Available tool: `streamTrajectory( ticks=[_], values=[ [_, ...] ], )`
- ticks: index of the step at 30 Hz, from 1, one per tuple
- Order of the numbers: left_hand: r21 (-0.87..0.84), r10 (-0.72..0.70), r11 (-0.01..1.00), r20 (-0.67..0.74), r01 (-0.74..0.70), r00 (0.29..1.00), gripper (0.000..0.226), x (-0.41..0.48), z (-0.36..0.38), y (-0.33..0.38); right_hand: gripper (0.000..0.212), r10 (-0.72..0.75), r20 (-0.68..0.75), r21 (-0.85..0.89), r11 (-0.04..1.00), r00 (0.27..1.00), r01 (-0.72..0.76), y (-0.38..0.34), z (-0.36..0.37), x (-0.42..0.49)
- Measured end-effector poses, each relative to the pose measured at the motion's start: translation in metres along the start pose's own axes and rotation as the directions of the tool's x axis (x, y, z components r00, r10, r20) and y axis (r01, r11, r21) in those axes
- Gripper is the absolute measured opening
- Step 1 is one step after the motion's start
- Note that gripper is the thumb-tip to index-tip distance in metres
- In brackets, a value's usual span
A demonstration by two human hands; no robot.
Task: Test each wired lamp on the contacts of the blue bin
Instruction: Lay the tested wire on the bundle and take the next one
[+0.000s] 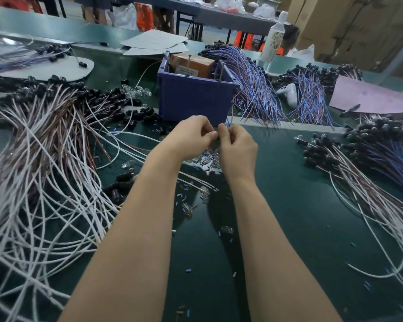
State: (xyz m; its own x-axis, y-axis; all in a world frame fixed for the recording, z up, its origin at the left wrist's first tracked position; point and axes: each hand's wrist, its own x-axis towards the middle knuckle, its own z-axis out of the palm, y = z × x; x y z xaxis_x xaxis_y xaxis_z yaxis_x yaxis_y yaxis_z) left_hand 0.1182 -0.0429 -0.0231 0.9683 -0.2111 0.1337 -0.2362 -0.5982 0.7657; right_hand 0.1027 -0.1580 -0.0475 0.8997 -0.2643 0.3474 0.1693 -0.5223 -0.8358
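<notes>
While left hand [191,135] and right hand [236,145] pinch wire [228,123], blue bin [196,98] beyond

Your left grip [191,135] & right grip [236,145] meet fingertip to fingertip, pinching a thin wire [228,123] just in front of the blue bin [196,98]; wired lamps [44,159] piled on tabletop [289,205] both sides.

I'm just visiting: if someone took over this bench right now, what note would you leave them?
Left hand and right hand both pinch one small wired piece, mostly hidden, in front of the blue bin.
Contact pins on its rim: nothing touches them.
Wired lamps lie piled left, right and behind.
Tested ones cannot be told; likely next, the pins.
</notes>
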Motion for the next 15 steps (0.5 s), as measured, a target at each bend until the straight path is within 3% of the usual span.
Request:
streamTrajectory(
  ticks=[2,5,7,9,11,13,15],
  values=[
    [-0.079,0.014,0.997,0.018,-0.013,1.000,0.011,-0.0035,-0.0008,-0.0010,0.030,0.104,0.095,0.184,0.976,0.990,-0.120,0.0023,-0.0012,0.0039],
    [-0.170,0.034,0.985,0.050,-0.025,0.998,0.011,-0.0084,-0.0045,-0.0043,0.029,0.227,0.311,0.492,0.792,0.923,-0.361,0.0035,-0.0041,0.0070],
    [-0.145,0.025,0.989,0.057,-0.017,0.998,0.011,-0.0079,-0.0041,-0.0055,0.029,0.219,0.287,0.413,0.850,0.932,-0.327,0.0037,-0.0030,0.0062],
    [-0.071,0.002,0.997,0.037,0.000,0.999,0.012,-0.0050,-0.0009,-0.0043,0.028,0.113,0.141,0.107,0.986,0.984,-0.128,0.0021,-0.0009,0.0041],
    [-0.018,-0.012,1.000,0.009,0.012,1.000,0.011,-0.0022,0.0007,-0.0012,0.029,-0.018,0.015,-0.067,0.998,1.000,0.019,-0.0019,-0.0006,0.0010],
    [-0.007,-0.001,1.000,0.003,0.001,1.000,0.011,-0.0014,-0.0015,0.0012,0.029,0.004,0.000,-0.012,1.000,1.000,-0.004,-0.0017,-0.0030,0.0029],
    [-0.040,0.030,0.999,0.026,-0.029,0.999,0.012,-0.0032,-0.0056,0.0029,0.029,0.144,0.104,0.254,0.953,0.984,-0.167,-0.0018,-0.0059,0.0066]
  ],
)
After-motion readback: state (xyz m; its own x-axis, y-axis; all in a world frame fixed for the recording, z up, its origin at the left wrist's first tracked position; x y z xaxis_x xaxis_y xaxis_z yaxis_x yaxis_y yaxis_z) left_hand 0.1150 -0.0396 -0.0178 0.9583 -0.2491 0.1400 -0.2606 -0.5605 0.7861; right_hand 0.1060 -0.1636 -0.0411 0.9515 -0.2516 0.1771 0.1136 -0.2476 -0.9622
